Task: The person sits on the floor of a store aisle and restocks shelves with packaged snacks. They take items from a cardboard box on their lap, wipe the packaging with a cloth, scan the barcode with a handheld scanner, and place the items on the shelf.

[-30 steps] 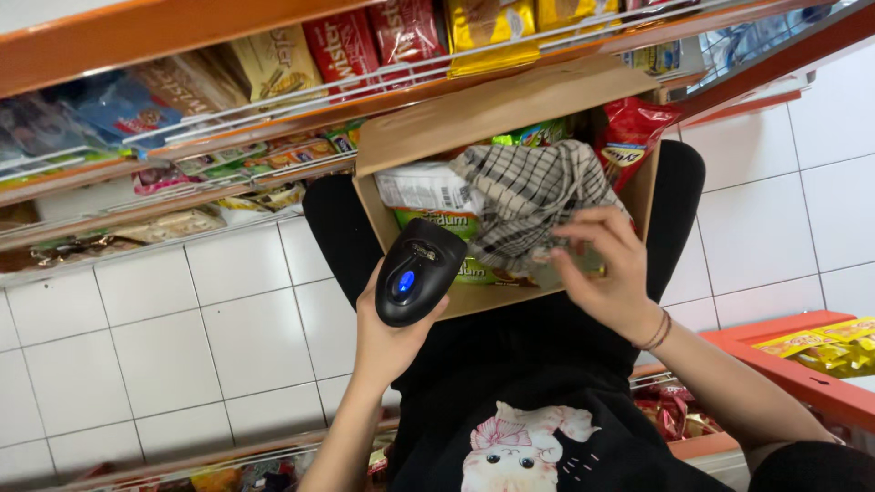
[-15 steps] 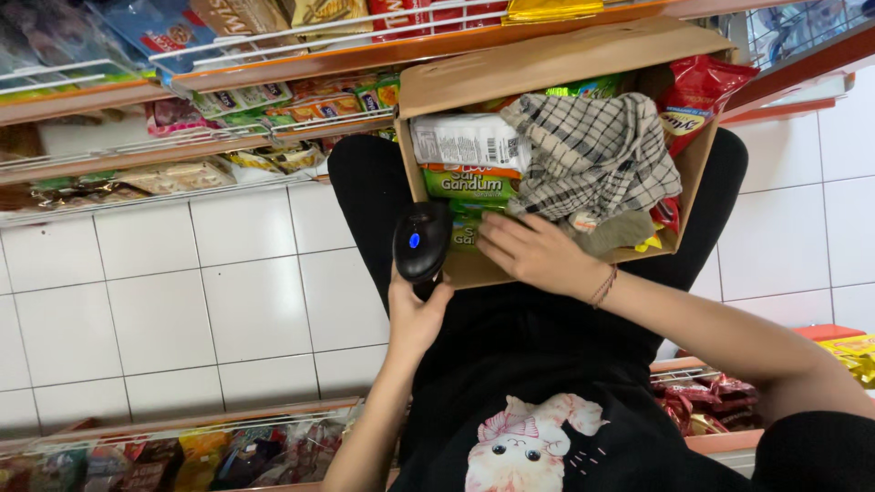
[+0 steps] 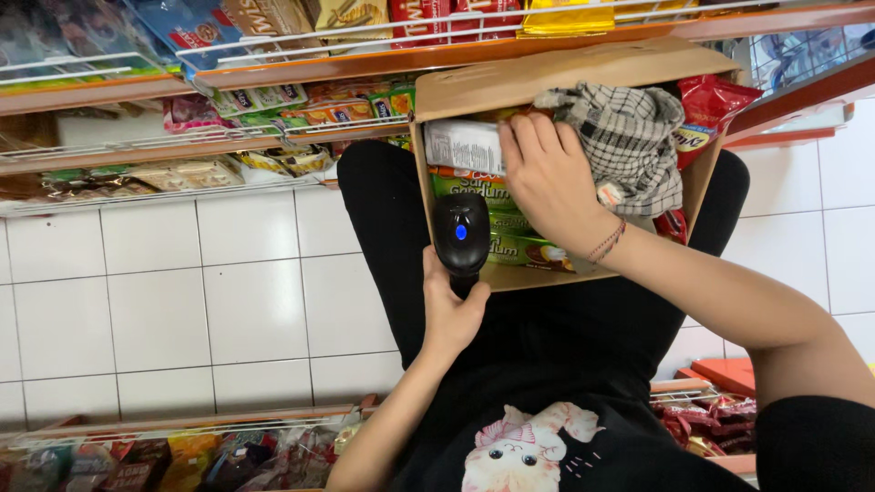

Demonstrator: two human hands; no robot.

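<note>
One black scanner (image 3: pixel 461 234) gripped in the left hand (image 3: pixel 451 314); the right hand (image 3: pixel 545 178) lies open inside one cardboard box (image 3: pixel 556 77).

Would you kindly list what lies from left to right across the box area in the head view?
Black scanner in the left hand → right hand → checked cloth → red snack bag, all in or by the cardboard box.

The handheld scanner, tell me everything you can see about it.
The scanner is black, glossy plastic by its look, with a rounded head and a small lit blue light on top. The left hand grips its handle from below, holding the head over the near left corner of the cardboard box, above green snack packs.
</note>
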